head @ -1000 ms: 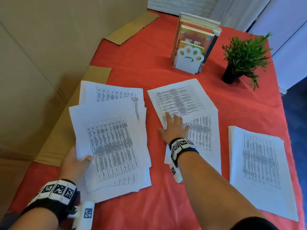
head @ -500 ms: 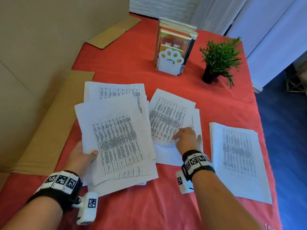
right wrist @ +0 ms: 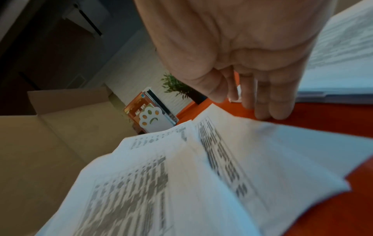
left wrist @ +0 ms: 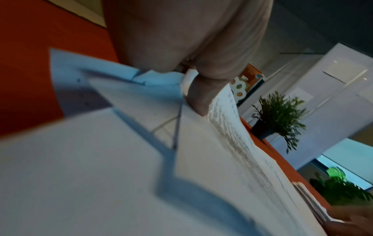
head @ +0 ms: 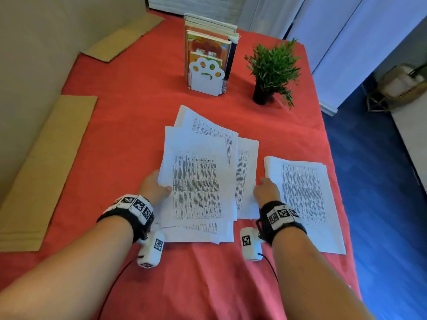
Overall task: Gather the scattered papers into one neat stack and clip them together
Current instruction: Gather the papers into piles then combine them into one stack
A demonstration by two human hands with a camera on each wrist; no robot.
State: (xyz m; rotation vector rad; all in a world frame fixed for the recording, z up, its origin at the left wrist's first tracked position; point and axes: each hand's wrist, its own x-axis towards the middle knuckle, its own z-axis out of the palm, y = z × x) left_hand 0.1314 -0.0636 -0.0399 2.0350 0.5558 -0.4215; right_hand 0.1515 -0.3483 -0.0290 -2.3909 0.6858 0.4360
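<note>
A loose, skewed pile of printed papers (head: 196,181) lies in the middle of the red tablecloth (head: 138,112). My left hand (head: 154,188) grips its left edge, thumb (left wrist: 201,95) on the top sheet (left wrist: 222,159) and fingers underneath. A couple of sheets (head: 245,172) stick out from under the pile on the right. My right hand (head: 265,191) stands at their right edge, with fingers (right wrist: 268,103) straight and pointing down onto the cloth, holding nothing. A separate neat stack (head: 302,192) lies just right of that hand.
A white paw-shaped bookend with books (head: 206,75) and a small potted plant (head: 272,65) stand at the back. Flat cardboard pieces (head: 46,158) lie along the left side. The table's right edge (head: 335,181) runs close to the neat stack.
The middle sheets have slid left and now tuck under the left pile. My right hand came off their top to their right edge. My left hand still grips the pile.
</note>
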